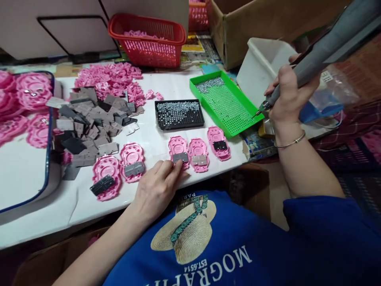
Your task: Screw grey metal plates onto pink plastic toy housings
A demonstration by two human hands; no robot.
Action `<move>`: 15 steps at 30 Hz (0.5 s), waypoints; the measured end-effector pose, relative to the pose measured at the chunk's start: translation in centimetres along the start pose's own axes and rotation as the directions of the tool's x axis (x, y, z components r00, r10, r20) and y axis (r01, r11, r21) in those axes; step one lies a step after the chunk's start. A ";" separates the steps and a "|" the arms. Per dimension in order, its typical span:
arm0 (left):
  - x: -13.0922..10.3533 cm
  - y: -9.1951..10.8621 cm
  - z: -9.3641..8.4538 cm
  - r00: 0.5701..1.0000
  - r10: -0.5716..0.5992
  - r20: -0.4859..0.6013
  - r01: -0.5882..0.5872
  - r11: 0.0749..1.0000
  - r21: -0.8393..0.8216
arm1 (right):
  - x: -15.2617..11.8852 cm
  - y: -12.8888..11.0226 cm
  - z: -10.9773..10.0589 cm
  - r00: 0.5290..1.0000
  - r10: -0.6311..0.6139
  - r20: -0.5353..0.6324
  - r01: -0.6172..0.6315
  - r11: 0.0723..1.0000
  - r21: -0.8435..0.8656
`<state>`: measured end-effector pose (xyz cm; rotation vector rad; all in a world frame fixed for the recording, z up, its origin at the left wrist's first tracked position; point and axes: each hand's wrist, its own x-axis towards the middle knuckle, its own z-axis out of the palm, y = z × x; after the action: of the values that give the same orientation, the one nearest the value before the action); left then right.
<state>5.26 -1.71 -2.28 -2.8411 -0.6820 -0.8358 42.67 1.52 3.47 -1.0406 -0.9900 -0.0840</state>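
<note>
My right hand is wrapped round a grey electric screwdriver. Its thin bit points down over the near right end of a green screw tray; whether a screw sits on the tip is too small to tell. My left hand is closed, its fingertips on the lower edge of a pink plastic shell with a grey cover plate on it. Right of it lie a pink shell with a light grey plate and one with a black plate. Two more shells lie to the left.
A black screw tray stands beyond my left hand. Loose grey plates and small pink parts are heaped at left, beside a blue-rimmed white tray. Behind are a red basket, a cardboard box and a white bin.
</note>
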 end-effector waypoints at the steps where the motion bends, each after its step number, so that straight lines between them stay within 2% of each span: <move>1: 0.0 0.1 0.0 1.000 0.001 0.017 -0.001 1.000 0.004 | -0.1 0.5 -0.2 1.000 0.007 -0.019 -0.008 1.000 -0.027; 6: 0.0 0.0 0.2 0.999 -0.006 0.049 0.006 1.000 0.005 | -0.9 1.9 -0.2 0.998 0.048 -0.031 -0.049 0.997 -0.062; 15: 0.2 0.0 0.0 0.999 -0.012 0.043 0.013 1.000 -0.017 | -1.1 2.6 -0.4 0.994 0.090 -0.054 -0.094 0.993 -0.077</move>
<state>5.42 -1.61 -2.12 -2.8803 -0.7022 -0.7886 43.50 2.23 0.89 -1.1506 -0.8974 -0.0737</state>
